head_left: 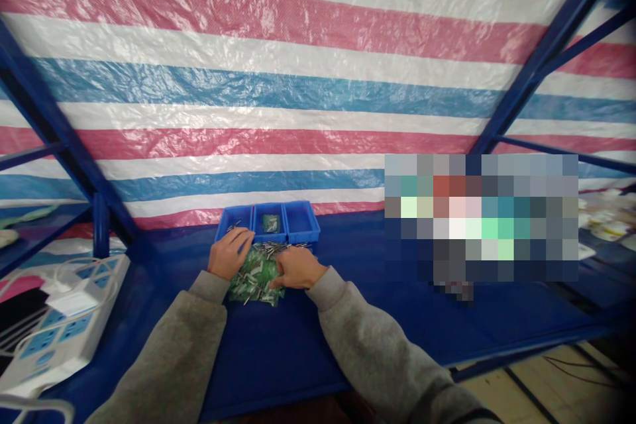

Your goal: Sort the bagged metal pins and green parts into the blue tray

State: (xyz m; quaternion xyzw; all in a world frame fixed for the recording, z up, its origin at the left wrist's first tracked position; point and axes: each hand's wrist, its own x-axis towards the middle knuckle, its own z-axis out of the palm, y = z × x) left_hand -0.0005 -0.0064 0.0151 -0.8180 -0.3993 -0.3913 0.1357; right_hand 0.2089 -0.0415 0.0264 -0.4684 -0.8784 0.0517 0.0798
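Observation:
A pile of small green-tinted plastic packets (253,281) lies on the blue tabletop in front of me. Loose, thin metal pieces (272,249), like pins or screws, are heaped at its far side, with several more among the packets. My left hand (230,253) rests at the left of the pile, by the left bin's near edge, fingers stretched out and holding nothing visible. At the right side my right hand (301,267) reaches into the pile with its fingers curled; its thumb lies over the packets. Whatever its fingertips grip is hidden.
Three joined blue bins stand just beyond the pile: the left bin (237,214) has a few metal pieces, the middle bin (263,209) a green packet. A white power strip (74,338) lies left. A blurred patch (481,218) covers the right. Blue frame posts (527,73) flank the table.

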